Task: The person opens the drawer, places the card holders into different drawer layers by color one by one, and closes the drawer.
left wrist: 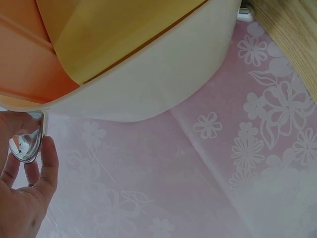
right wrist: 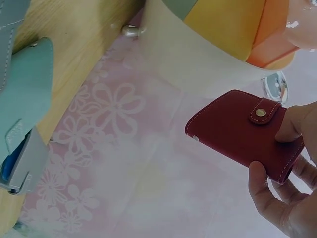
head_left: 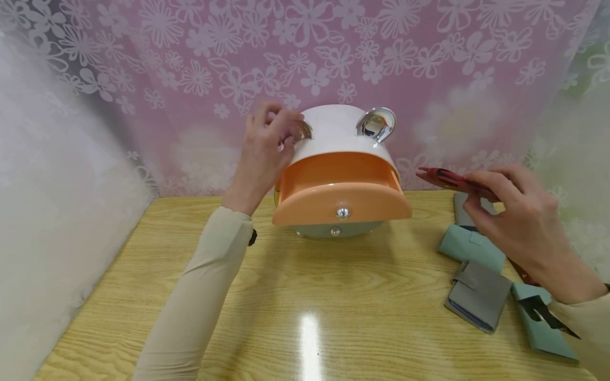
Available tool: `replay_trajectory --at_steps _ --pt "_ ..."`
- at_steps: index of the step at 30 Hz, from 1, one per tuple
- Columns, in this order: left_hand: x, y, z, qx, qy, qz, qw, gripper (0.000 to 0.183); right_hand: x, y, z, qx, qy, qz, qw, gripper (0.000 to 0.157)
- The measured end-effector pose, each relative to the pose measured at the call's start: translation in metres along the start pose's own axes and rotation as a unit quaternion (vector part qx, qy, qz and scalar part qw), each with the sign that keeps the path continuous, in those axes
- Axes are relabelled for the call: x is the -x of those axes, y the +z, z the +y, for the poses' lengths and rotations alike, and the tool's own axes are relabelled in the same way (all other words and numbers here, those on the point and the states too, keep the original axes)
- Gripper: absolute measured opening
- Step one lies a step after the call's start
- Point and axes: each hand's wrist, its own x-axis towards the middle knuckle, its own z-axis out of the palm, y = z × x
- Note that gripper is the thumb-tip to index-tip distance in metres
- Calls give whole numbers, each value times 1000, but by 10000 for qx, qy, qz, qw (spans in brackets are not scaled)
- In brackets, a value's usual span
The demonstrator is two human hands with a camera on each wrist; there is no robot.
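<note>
A white rounded cabinet (head_left: pixel 333 121) with two chrome ears stands at the back of the table, its orange top drawer (head_left: pixel 340 203) pulled out. My left hand (head_left: pixel 264 153) grips the chrome ear (left wrist: pixel 27 144) on the cabinet's left side, thumb and fingers around it in the left wrist view. To the right of the drawer, my right hand (head_left: pixel 524 222) pinches a dark red wallet (right wrist: pixel 237 134) in the air. The wallet has a snap strap and pale stitching; it is folded closed. Below the orange drawer shows a green drawer (head_left: pixel 319 229) with a round chrome knob.
Several wallets lie on the right of the wooden table (head_left: pixel 229 317): a grey wallet (head_left: pixel 481 296) with a strap, a mint wallet (head_left: pixel 469 246), another mint wallet (head_left: pixel 543 333) and a grey one (head_left: pixel 461 211) behind. A pink flowered cloth (head_left: pixel 190 106) hangs behind the cabinet.
</note>
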Motion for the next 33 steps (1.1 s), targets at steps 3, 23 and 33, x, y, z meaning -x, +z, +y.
replay_trajectory --at_steps 3,23,33 --pt "0 0 0 11 19 18 10000 27 -2 -1 -3 -49 51 49 10000 49" --pt "0 0 -1 -23 44 13 10000 26 -14 -7 -24 -285 52 692 9972 52" --pt "0 0 0 -60 -26 4 10000 26 -21 -7 -36 -452 24 1095 9930 46"
